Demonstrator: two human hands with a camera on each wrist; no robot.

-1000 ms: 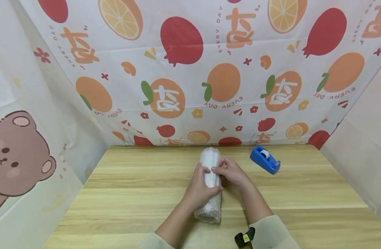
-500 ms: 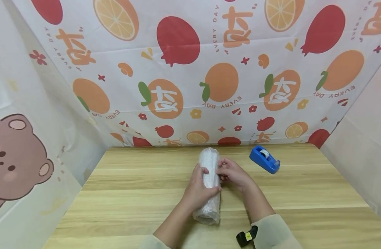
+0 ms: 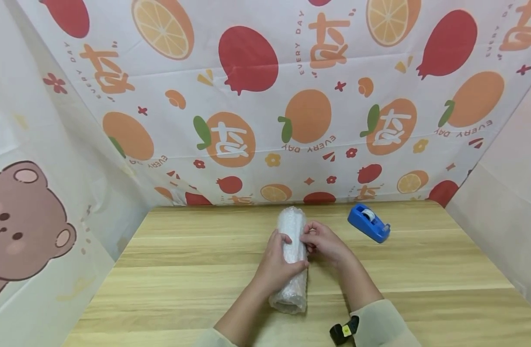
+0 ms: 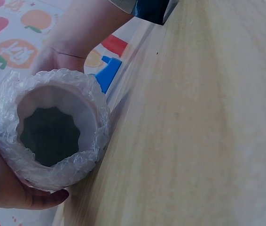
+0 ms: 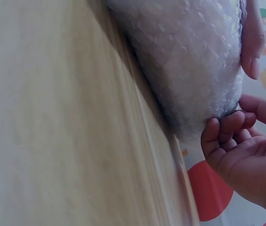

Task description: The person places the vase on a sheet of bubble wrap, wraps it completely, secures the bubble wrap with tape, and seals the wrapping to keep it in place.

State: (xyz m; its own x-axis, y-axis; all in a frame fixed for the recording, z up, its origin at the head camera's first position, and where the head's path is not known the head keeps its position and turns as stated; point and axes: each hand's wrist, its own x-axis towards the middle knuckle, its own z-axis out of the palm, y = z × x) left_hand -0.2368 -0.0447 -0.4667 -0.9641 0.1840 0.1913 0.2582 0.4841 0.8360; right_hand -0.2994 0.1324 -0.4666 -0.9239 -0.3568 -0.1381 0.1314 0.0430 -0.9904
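A long roll of bubble wrap (image 3: 295,282) lies on the wooden table, pointing away from me. In the left wrist view, its near end is open around a pale, fluted hollow piece (image 4: 60,96), apparently a vase, dark inside. My left hand (image 3: 275,265) grips the roll from the left and over the top, thumb across its near part. On the right side, the fingers of my right hand (image 3: 328,243) are curled and pinch the wrap's edge. The right wrist view shows those fingertips against the bubble wrap (image 5: 189,61); what lies under the roll is hidden.
A blue tape dispenser (image 3: 368,223) with a roll of tape stands at the back right of the wooden table (image 3: 196,279). Behind the table hangs a fruit-printed cloth (image 3: 265,125). My right wrist carries a black strap with a device (image 3: 343,331).
My right thumb and fingers have slid slightly right, off the top of the roll to its right edge. My left hand keeps its grip. The last half second shows hardly any movement.
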